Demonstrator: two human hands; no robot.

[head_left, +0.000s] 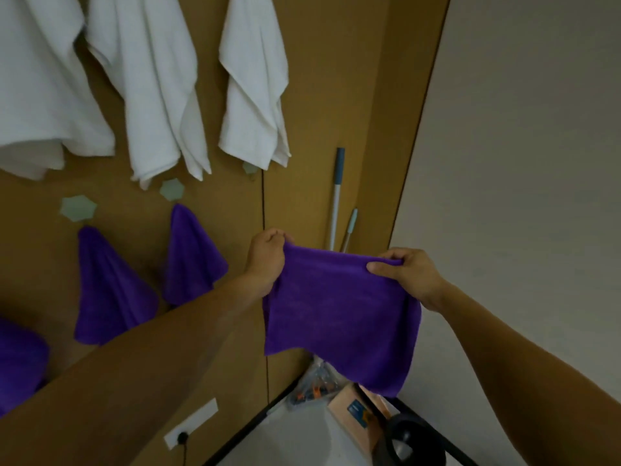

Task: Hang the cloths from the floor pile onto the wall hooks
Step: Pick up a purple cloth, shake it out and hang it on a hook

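Note:
A purple cloth point(339, 317) hangs spread out in front of the brown wall panel. My left hand point(265, 260) pinches its top left corner, and my right hand point(406, 274) grips its top right edge. Two more purple cloths, one at the left point(107, 290) and one nearer the middle point(193, 253), hang on the wall to the left. A third purple cloth point(18, 361) shows at the left edge. Pale star-shaped wall hooks point(78, 207) sit above them, and another star hook point(171, 189) is partly covered. White towels point(158, 82) hang higher up.
Two mop or broom handles point(336, 200) lean in the corner behind the held cloth. A plain grey wall point(524, 163) fills the right side. Below lie a bag of small items point(312, 385), a box point(356, 408) and a dark round object point(410, 442). A wall socket point(188, 428) sits low.

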